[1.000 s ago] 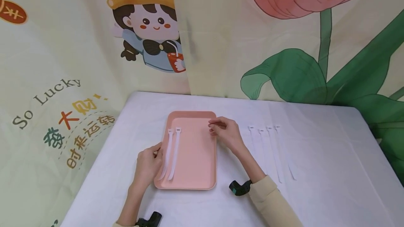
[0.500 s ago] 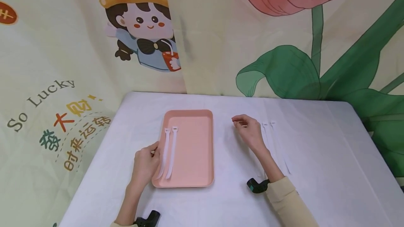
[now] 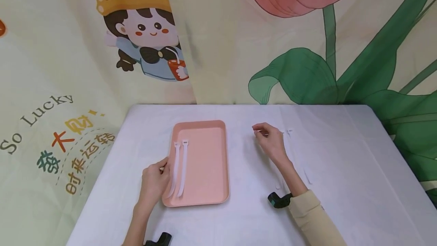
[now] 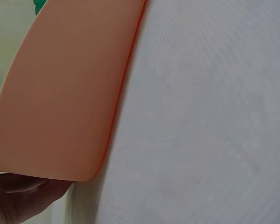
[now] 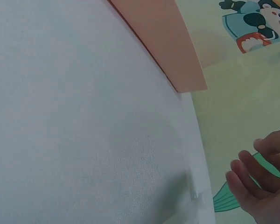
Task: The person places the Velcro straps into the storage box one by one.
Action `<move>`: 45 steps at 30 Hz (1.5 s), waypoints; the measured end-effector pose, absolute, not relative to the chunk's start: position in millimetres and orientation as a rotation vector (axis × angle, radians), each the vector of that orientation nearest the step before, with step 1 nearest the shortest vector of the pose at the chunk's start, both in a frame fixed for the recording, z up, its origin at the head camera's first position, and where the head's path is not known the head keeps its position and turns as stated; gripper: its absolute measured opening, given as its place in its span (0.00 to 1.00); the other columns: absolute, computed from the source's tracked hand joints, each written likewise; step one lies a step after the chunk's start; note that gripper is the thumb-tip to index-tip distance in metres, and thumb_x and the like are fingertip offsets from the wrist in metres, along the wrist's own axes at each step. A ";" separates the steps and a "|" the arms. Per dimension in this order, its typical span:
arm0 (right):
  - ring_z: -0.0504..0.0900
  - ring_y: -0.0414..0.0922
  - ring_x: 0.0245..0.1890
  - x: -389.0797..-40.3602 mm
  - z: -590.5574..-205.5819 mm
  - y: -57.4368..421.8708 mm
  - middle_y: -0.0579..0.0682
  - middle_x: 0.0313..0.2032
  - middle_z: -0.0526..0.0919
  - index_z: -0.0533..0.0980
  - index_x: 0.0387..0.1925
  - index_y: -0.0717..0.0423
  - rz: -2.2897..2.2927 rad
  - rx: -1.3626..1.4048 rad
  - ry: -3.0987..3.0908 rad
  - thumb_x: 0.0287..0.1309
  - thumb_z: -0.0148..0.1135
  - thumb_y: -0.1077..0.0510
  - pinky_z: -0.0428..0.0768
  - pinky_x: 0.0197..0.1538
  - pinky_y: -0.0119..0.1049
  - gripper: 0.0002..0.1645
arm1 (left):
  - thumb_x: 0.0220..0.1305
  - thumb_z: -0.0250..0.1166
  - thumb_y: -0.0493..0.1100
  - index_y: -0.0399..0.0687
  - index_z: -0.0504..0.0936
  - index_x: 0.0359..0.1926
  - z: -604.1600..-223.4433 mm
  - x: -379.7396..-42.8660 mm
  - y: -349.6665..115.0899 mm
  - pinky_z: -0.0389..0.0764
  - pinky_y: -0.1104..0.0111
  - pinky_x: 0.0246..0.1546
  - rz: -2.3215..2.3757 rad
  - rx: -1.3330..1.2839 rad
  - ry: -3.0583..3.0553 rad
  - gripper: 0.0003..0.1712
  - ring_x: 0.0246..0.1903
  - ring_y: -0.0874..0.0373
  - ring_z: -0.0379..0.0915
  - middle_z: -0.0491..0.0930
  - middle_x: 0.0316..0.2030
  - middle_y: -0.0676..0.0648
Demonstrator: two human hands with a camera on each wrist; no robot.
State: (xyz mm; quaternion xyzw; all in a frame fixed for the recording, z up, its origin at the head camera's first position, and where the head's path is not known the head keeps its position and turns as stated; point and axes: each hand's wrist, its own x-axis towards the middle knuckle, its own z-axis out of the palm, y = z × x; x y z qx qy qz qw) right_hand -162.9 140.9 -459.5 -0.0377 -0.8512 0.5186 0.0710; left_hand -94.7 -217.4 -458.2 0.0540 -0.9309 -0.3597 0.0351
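Note:
My left hand (image 3: 155, 177) grips the left rim of a pink rectangular tray (image 3: 206, 162); in the left wrist view its fingers (image 4: 28, 196) show at the tray's end. Two white cable ties (image 3: 183, 168) lie side by side along the tray's left half. To the right of the tray, my right hand (image 3: 271, 143) is over the table with fingers loosely bent. The right wrist view shows the thumb apart from the fingers (image 5: 242, 186) and nothing between them. More white cable ties (image 3: 308, 175) lie on the table beside and beneath that hand, partly hidden by it and the forearm.
A white cloth (image 3: 341, 185) covers the table, whose far edge meets a printed curtain (image 3: 218, 48). Black wrist cameras (image 3: 280, 200) are worn on both wrists.
My right hand has moved from the tray's right rim to the right, over the loose cable ties, and has stayed about there this last half second. My left hand keeps its grip.

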 end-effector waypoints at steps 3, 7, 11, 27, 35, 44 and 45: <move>0.84 0.52 0.50 -164.3 -460.3 147.2 0.56 0.49 0.88 0.84 0.51 0.58 1.571 -0.184 -2.536 0.69 0.60 0.63 0.81 0.57 0.47 0.13 | 0.71 0.56 0.32 0.27 0.80 0.60 -460.0 -92.3 -217.9 0.71 0.73 0.20 -1.109 0.165 -2.862 0.21 0.24 0.58 0.75 0.87 0.42 0.29; 0.83 0.53 0.55 -168.4 -463.5 157.3 0.58 0.54 0.86 0.83 0.54 0.59 1.614 -0.271 -2.495 0.72 0.54 0.64 0.80 0.58 0.49 0.16 | 0.71 0.57 0.32 0.28 0.80 0.60 -462.1 -90.5 -217.9 0.72 0.73 0.20 -1.119 0.171 -2.860 0.21 0.24 0.58 0.75 0.87 0.40 0.30; 0.82 0.54 0.58 -173.0 -470.8 159.1 0.58 0.56 0.85 0.82 0.56 0.60 1.638 -0.286 -2.532 0.72 0.53 0.66 0.79 0.60 0.49 0.18 | 0.71 0.57 0.33 0.29 0.80 0.61 -461.8 -85.1 -222.4 0.71 0.72 0.20 -1.110 0.175 -2.868 0.21 0.24 0.59 0.73 0.87 0.39 0.32; 0.83 0.54 0.55 -175.2 -480.0 157.1 0.57 0.55 0.85 0.81 0.57 0.60 1.525 -0.258 -2.730 0.66 0.60 0.67 0.82 0.56 0.48 0.19 | 0.70 0.56 0.32 0.28 0.80 0.61 -454.2 -82.3 -225.1 0.68 0.72 0.18 -1.092 0.187 -2.882 0.21 0.22 0.58 0.71 0.87 0.38 0.32; 0.84 0.52 0.48 -174.9 -482.6 162.8 0.57 0.47 0.88 0.84 0.51 0.60 1.413 -0.232 -2.740 0.63 0.60 0.69 0.82 0.50 0.45 0.17 | 0.71 0.57 0.32 0.28 0.80 0.61 -457.6 -88.0 -222.3 0.70 0.73 0.18 -1.093 0.141 -2.868 0.20 0.22 0.59 0.74 0.86 0.43 0.29; 0.83 0.51 0.41 -171.6 -475.0 166.8 0.58 0.43 0.87 0.85 0.49 0.61 1.403 -0.217 -2.735 0.63 0.60 0.69 0.82 0.41 0.38 0.15 | 0.70 0.57 0.31 0.29 0.82 0.59 -457.4 -92.1 -219.3 0.71 0.72 0.18 -1.098 0.092 -2.844 0.19 0.22 0.59 0.76 0.87 0.42 0.30; 0.83 0.50 0.40 -171.4 -474.0 167.2 0.58 0.43 0.86 0.84 0.49 0.61 1.411 -0.218 -2.733 0.64 0.60 0.68 0.82 0.40 0.37 0.14 | 0.70 0.57 0.31 0.29 0.82 0.59 -457.2 -92.4 -218.7 0.71 0.72 0.18 -1.100 0.087 -2.844 0.19 0.22 0.59 0.75 0.87 0.41 0.30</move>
